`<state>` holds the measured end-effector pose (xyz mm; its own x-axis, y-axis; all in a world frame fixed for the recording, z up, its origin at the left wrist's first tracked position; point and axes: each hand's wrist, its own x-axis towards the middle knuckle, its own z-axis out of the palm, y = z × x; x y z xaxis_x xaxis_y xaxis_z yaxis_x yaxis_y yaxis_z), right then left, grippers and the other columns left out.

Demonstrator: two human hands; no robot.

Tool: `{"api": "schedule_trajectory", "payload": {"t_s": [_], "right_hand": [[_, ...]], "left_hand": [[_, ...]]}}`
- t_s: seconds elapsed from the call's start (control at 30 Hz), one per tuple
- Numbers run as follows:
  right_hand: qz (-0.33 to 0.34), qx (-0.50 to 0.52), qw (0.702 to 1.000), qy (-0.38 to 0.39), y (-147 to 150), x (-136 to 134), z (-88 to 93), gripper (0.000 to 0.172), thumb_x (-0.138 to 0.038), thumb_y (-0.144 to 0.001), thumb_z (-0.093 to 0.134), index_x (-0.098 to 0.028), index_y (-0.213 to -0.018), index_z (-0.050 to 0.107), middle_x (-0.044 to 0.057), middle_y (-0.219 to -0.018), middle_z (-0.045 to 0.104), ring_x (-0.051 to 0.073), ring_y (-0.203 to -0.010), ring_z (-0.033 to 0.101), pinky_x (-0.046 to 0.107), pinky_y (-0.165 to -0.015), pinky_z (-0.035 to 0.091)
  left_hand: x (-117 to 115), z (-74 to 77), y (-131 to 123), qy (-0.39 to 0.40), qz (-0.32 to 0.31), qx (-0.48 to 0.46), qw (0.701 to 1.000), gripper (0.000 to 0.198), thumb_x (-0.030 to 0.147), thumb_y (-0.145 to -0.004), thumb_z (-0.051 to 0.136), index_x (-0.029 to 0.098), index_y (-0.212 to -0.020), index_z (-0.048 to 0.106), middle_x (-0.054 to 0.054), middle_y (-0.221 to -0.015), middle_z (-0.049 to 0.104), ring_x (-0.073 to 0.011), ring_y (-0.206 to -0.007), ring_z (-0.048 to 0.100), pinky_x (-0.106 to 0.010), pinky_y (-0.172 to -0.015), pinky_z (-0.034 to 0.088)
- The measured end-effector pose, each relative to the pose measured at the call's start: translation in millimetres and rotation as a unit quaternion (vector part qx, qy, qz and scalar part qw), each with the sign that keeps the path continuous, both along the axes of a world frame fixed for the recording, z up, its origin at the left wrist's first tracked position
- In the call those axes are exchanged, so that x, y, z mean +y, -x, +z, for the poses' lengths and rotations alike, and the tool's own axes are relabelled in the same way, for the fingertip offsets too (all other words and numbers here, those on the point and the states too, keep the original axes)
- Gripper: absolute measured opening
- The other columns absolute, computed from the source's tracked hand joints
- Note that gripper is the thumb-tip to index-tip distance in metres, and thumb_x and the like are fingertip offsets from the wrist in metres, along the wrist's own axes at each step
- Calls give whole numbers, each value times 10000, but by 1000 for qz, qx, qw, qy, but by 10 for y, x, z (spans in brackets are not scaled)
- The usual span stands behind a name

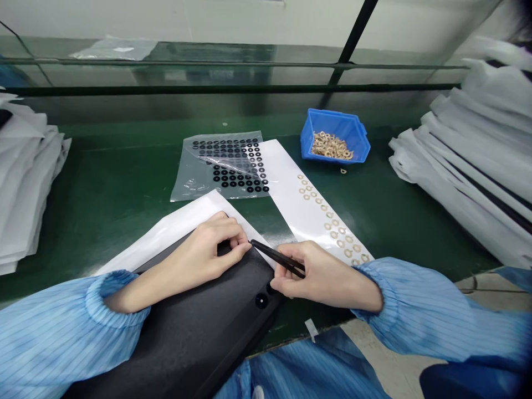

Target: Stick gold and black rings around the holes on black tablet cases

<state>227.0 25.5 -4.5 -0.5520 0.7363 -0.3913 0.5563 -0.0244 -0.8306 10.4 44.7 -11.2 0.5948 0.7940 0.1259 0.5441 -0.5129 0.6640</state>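
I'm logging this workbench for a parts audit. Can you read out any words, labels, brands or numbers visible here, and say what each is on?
No text can be read. The white label on the clear plastic bag on the glass shelf is too small and blurred to read; the small white tag at the edge of the green bench mat shows nothing legible; the black tweezers in the right hand show no marks.

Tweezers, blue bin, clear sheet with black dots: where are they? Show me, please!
Black tweezers (pixel 276 257): head view, middle of the shaft.
Blue plastic bin (pixel 332 123): head view, back wall.
Clear sheet with black dots (pixel 185 184): head view, bare lower-left corner.
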Motion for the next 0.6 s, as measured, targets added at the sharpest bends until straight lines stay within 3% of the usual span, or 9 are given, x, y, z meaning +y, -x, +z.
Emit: {"api": "schedule_trajectory", "payload": {"t_s": [0.2, 0.27, 0.37, 0.43, 0.6], "right_hand": [[55, -13, 998, -38, 18, 192, 36, 230, -249, -714, 673, -184, -629, 470, -67, -561, 487, 84, -509, 454, 208, -483, 348], [39, -7, 995, -93, 34, 302, 41, 209, -279, -758, 640, -180, -654, 488, -54, -586, 501, 95, -540, 467, 218, -505, 345], [2, -26, 985, -171, 67, 420, 35, 176, -298, -835, 546, -164, -722, 550, -23, -619, 542, 117, -580, 493, 237, -528, 329], [9, -51, 979, -197, 88, 440, 27, 187, -286, -851, 521, -153, -736, 583, -13, -616, 548, 119, -576, 488, 245, -525, 305], [30, -58, 983, -172, 95, 379, 8, 285, -318, -826, 561, -162, -591, 517, -39, -514, 457, 88, -488, 411, 241, -480, 247]], "left_hand": [[-8, 1, 10, -21, -6, 23, 999, 161, 171, -875, 469, 178, -732, 543, 0, -723, 566, -157, -765, 486, -254, -664, 395], [3, -15, 40, -118, 27, 61, 991, 140, 193, -894, 456, 169, -804, 560, -31, -803, 577, -188, -819, 485, -292, -726, 404], [46, -47, 113, -266, 137, 165, 940, 198, 259, -903, 451, 125, -995, 563, -113, -973, 565, -279, -942, 458, -403, -823, 387], [85, -68, 166, -264, 193, 218, 919, 310, 313, -903, 434, 91, -1103, 521, -148, -1023, 535, -309, -958, 459, -434, -821, 397], [142, -107, 227, -181, 229, 251, 923, 322, 376, -912, 380, 135, -1096, 490, -108, -943, 532, -289, -897, 500, -432, -805, 426]]}}
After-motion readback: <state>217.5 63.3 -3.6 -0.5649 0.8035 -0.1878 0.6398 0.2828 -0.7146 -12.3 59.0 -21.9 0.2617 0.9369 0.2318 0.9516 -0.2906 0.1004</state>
